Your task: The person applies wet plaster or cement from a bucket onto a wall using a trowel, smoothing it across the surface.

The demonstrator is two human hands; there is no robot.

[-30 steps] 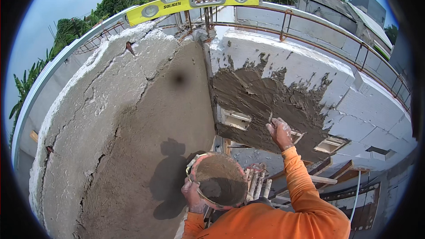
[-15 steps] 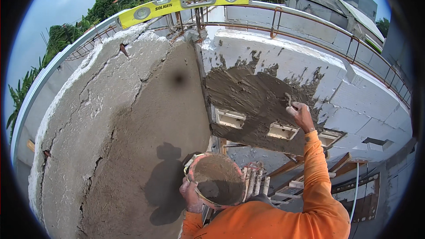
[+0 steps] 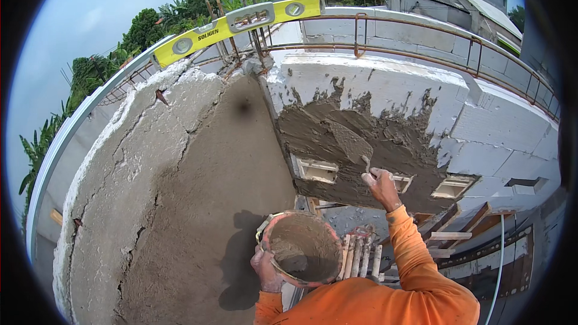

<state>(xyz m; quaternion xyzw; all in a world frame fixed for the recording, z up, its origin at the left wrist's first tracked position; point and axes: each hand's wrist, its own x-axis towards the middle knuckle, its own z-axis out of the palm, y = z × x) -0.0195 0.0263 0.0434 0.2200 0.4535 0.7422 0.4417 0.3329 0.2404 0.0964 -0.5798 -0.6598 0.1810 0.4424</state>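
My right hand (image 3: 383, 189) is closed round the handle of a trowel (image 3: 349, 142). Its mortar-coated blade lies against wet grey mortar (image 3: 304, 129) spread over the white block wall (image 3: 376, 87). Just below the blade, rectangular openings with pale frames are set in the wall, among them a left one (image 3: 317, 170) and a right one (image 3: 454, 186); my hand partly covers the one between. At the lower middle, my left hand (image 3: 267, 269) grips the left side of a round, reddish bucket (image 3: 274, 221). Grey mortar coats its inside, with some at the bottom.
A mortar-covered wall (image 3: 205, 204) with cracks stands at left, meeting the block wall in a corner. A yellow spirit level (image 3: 211, 33) rests along the top. Rusty rebar (image 3: 421, 57) runs behind the wall's upper edge. Wooden slats (image 3: 358, 256) and timber pieces lie below.
My right hand and the trowel have moved left and slightly down across the mortar, and the blade now shows. My left hand still holds the bucket. The whole view has shifted a little.
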